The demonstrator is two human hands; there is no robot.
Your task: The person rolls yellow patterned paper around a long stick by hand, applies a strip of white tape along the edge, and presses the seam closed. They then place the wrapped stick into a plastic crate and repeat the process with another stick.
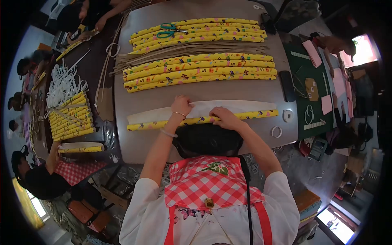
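Observation:
A partly unrolled roll of yellow patterned wrapping paper (157,125) lies crosswise on the table in front of me. Its white underside (241,107) spreads out along the far side of the roll. My left hand (182,106) is over that white sheet, fingers bent and closed together; whatever they pinch is too small to make out. Farther right, my right hand (223,118) grips the yellow roll, its fingers curled over the top and the thumb on the near side. A bracelet circles my left wrist.
Beyond lie several finished yellow rolls (200,73), brown strips (192,50) and green-handled scissors (166,30). At right are a black case (287,86), a tape roll (288,116) and a green mat (306,77). Stacked rolls (71,118) and co-workers are at left.

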